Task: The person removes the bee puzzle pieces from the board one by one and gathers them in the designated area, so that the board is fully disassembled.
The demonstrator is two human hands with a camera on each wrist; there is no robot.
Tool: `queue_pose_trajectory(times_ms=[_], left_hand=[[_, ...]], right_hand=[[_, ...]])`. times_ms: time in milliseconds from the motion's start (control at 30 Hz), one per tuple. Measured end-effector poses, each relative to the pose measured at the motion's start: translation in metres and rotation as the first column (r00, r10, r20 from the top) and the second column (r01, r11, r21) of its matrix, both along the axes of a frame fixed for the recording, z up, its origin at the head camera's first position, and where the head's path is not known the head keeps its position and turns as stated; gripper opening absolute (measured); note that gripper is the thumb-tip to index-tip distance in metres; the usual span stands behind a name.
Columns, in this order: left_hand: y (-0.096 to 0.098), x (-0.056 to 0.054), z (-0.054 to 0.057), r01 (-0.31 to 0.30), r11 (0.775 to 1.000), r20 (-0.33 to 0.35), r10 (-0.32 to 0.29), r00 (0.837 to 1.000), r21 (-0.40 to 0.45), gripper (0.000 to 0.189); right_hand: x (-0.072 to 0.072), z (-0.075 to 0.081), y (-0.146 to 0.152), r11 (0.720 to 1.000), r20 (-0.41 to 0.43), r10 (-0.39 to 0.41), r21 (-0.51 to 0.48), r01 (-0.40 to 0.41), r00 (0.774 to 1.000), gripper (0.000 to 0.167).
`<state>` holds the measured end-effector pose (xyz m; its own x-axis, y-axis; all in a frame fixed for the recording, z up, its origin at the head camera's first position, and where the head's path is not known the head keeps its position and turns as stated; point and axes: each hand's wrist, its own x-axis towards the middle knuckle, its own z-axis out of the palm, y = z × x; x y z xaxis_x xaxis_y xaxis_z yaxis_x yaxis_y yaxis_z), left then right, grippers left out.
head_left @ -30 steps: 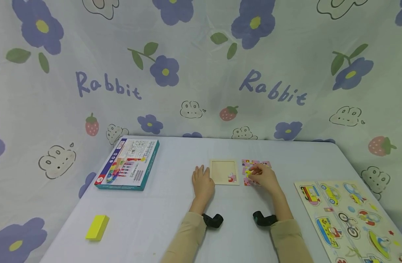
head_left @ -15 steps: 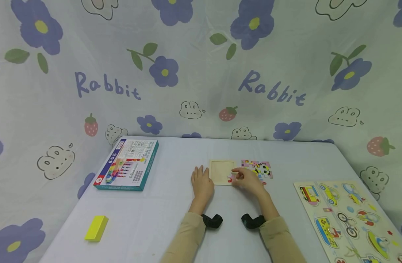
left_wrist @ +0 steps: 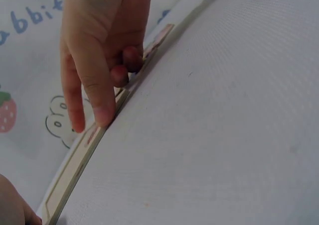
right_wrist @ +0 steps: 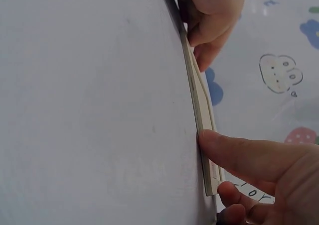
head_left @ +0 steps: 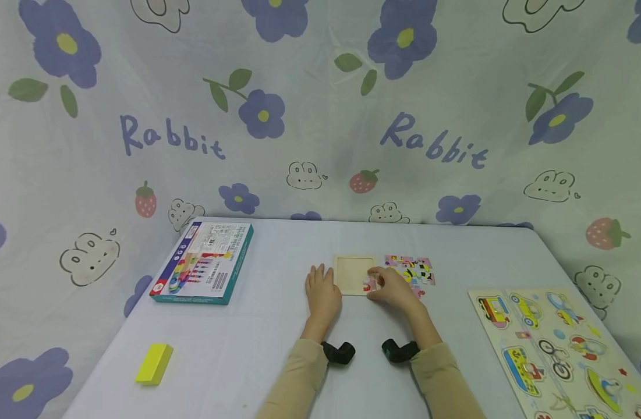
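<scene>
In the head view, a shallow wooden puzzle tray (head_left: 354,276) lies at the middle of the table. One pink-and-red puzzle piece (head_left: 367,284) sits in its near right corner. My left hand (head_left: 323,297) rests along the tray's left edge, its fingers extended. My right hand (head_left: 396,290) grips the tray's right side, with the thumb (right_wrist: 214,140) against the near edge and a finger over the top. Its other fingers are curled beside the corner, and no loose piece shows between them. Several colourful puzzle pieces (head_left: 422,269) lie together just right of the tray, partly hidden by that hand.
A flat printed box (head_left: 205,262) lies at the back left. Nearer on the left is a yellow block (head_left: 154,364). A large wooden picture board (head_left: 566,349) of vehicles covers the right front. A patterned curtain (head_left: 320,116) hangs behind the table.
My right hand has moved left from the loose pieces to the tray's right side, and its thumb has come down to the near edge. The left hand has stayed in place.
</scene>
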<state>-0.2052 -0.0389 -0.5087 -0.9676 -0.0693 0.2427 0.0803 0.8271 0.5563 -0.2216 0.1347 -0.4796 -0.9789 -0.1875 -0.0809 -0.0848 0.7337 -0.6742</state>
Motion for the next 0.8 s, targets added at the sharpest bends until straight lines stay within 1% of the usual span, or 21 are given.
queue_pose_trajectory(times_ms=[100,233,467,633,800], left_hand=[[-0.0002,-0.0002,-0.0002,0.001,1.000,0.001,-0.001,1.000,0.000,0.043],[-0.0006,-0.0010,-0.0009,0.002,1.000,-0.001,-0.002,1.000,0.001,0.043],[-0.0005,0.0007,0.0006,0.005,1.000,-0.024,-0.005,1.000,-0.003,0.042],[-0.0004,0.0024,0.0017,0.007,1.000,-0.033,-0.008,0.999,-0.007,0.041],[0.0002,0.0018,0.0012,0.007,1.000,-0.025,-0.007,1.000,-0.013,0.041]], right_hand=[[-0.0001,0.0008,-0.0008,1.000,0.013,0.004,0.013,-0.004,1.000,0.052],[-0.0008,0.0019,-0.0007,1.000,0.027,0.014,0.022,-0.014,1.000,0.045],[-0.0046,0.0038,-0.0006,1.000,0.047,0.020,-0.017,-0.019,0.999,0.045],[-0.0041,0.0046,-0.0023,0.999,0.040,0.018,-0.049,-0.016,0.999,0.048],[-0.0018,0.0061,-0.0042,0.998,0.043,0.022,-0.057,-0.019,0.999,0.040]])
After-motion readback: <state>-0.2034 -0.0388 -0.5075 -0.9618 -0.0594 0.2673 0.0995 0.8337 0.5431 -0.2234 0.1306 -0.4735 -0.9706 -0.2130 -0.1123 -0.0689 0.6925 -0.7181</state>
